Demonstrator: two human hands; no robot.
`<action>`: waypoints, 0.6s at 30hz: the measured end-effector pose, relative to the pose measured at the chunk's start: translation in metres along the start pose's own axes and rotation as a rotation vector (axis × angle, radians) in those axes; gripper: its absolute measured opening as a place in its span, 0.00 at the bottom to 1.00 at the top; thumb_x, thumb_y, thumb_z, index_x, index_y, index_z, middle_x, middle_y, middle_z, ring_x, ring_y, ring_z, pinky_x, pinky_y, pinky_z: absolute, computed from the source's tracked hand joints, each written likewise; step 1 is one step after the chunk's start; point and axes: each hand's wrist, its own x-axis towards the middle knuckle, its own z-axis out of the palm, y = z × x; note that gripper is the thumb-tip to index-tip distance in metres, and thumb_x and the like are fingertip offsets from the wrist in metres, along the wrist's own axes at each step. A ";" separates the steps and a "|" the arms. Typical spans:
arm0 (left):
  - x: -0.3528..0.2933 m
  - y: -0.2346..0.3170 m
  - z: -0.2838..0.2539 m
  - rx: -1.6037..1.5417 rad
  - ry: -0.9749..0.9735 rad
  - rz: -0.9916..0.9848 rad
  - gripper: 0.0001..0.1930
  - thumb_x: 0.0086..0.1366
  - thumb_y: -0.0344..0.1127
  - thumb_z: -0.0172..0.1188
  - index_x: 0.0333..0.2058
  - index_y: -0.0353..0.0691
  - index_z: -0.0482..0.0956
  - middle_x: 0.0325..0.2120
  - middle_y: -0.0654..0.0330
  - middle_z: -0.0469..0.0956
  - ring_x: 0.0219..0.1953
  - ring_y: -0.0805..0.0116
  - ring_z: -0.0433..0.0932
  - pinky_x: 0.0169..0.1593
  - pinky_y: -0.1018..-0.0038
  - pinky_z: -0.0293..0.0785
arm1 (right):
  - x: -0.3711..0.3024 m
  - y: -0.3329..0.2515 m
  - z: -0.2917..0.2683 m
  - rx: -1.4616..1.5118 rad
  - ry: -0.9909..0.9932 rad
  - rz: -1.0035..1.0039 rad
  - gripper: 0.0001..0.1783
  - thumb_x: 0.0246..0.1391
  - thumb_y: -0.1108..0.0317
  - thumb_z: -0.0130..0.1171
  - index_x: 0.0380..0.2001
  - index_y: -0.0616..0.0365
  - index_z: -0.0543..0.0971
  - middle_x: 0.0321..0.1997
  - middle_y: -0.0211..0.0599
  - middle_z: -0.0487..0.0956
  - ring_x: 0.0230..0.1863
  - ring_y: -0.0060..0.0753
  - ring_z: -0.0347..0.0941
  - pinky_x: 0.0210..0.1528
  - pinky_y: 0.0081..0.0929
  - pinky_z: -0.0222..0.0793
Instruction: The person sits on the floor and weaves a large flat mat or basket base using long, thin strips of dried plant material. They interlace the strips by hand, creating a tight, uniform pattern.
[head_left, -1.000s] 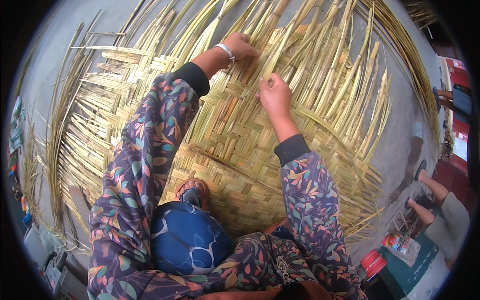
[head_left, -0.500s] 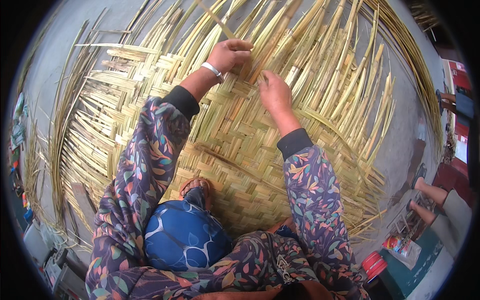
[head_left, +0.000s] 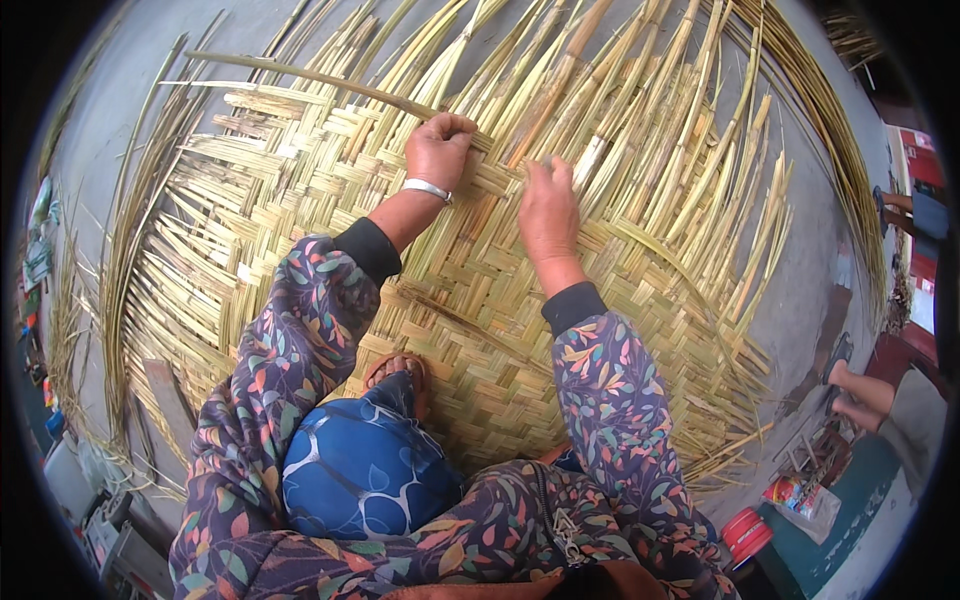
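A large woven mat (head_left: pixel 500 270) of split cane strips lies under my hands, with long loose strip ends fanning out at its far side. My left hand (head_left: pixel 438 158), a silver bangle at its wrist, is closed on a long cane strip (head_left: pixel 320 75). That strip stretches away to the left, across the upright loose ends. Just right of it, my right hand (head_left: pixel 550 205) is closed low over the weave edge, thumb and fingers pinched together. What lies between those fingertips is too small to tell. A darker brown strip (head_left: pixel 540 110) stands out between the hands.
My sandalled foot (head_left: pixel 405 375) rests on the mat near my blue-covered knee (head_left: pixel 365 470). Bundles of long strips (head_left: pixel 825 125) lie on the grey floor at right and left. Another person's legs (head_left: pixel 865 395) are at the right, by a red round container (head_left: pixel 747 535).
The cane strip in my left hand has swung from pointing up and away to lying out leftward. My left hand has come lower and nearer; my right hand has shifted slightly nearer.
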 end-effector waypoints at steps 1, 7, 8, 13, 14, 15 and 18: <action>-0.003 0.001 0.000 0.017 0.011 0.020 0.05 0.55 0.24 0.56 0.30 0.35 0.79 0.24 0.61 0.79 0.25 0.77 0.75 0.32 0.80 0.73 | -0.003 0.001 0.001 -0.029 0.010 -0.033 0.18 0.48 0.75 0.52 0.45 0.57 0.72 0.47 0.47 0.70 0.43 0.51 0.71 0.45 0.39 0.69; -0.008 -0.007 -0.003 -0.024 0.031 0.014 0.05 0.55 0.24 0.56 0.29 0.35 0.80 0.24 0.62 0.79 0.26 0.78 0.75 0.33 0.80 0.73 | -0.012 -0.002 0.007 -0.294 -0.038 -0.170 0.17 0.47 0.74 0.50 0.44 0.59 0.72 0.47 0.36 0.69 0.43 0.37 0.69 0.44 0.33 0.68; -0.007 -0.008 -0.003 -0.025 0.025 0.010 0.05 0.56 0.23 0.55 0.29 0.35 0.80 0.25 0.62 0.79 0.26 0.78 0.75 0.33 0.80 0.73 | -0.011 -0.002 0.008 -0.291 -0.035 -0.182 0.16 0.48 0.73 0.50 0.43 0.59 0.72 0.47 0.36 0.69 0.43 0.37 0.69 0.43 0.33 0.68; -0.005 0.007 -0.016 -0.128 0.001 -0.102 0.06 0.57 0.23 0.54 0.32 0.35 0.79 0.27 0.62 0.78 0.25 0.77 0.74 0.30 0.80 0.72 | -0.010 0.001 0.006 -0.294 -0.071 -0.238 0.15 0.47 0.73 0.49 0.41 0.58 0.73 0.45 0.34 0.69 0.41 0.35 0.68 0.41 0.33 0.68; 0.001 0.010 -0.022 -0.201 0.008 -0.130 0.06 0.58 0.23 0.54 0.32 0.35 0.79 0.27 0.62 0.78 0.25 0.77 0.74 0.29 0.80 0.72 | -0.008 0.004 0.005 -0.307 -0.073 -0.269 0.14 0.46 0.73 0.50 0.40 0.58 0.74 0.43 0.35 0.70 0.41 0.36 0.68 0.40 0.33 0.68; 0.007 0.010 -0.034 -0.266 0.027 -0.156 0.06 0.58 0.23 0.54 0.33 0.35 0.78 0.27 0.62 0.78 0.24 0.76 0.74 0.29 0.80 0.72 | -0.005 0.003 0.005 -0.307 -0.076 -0.308 0.13 0.46 0.73 0.50 0.38 0.58 0.74 0.42 0.35 0.70 0.40 0.36 0.69 0.40 0.33 0.68; 0.025 0.011 -0.059 -0.407 0.099 -0.205 0.07 0.58 0.22 0.53 0.36 0.34 0.75 0.32 0.56 0.76 0.34 0.67 0.77 0.37 0.73 0.78 | 0.016 -0.009 -0.017 -0.374 -0.322 -0.272 0.14 0.44 0.74 0.51 0.38 0.57 0.75 0.41 0.39 0.73 0.41 0.40 0.70 0.42 0.35 0.68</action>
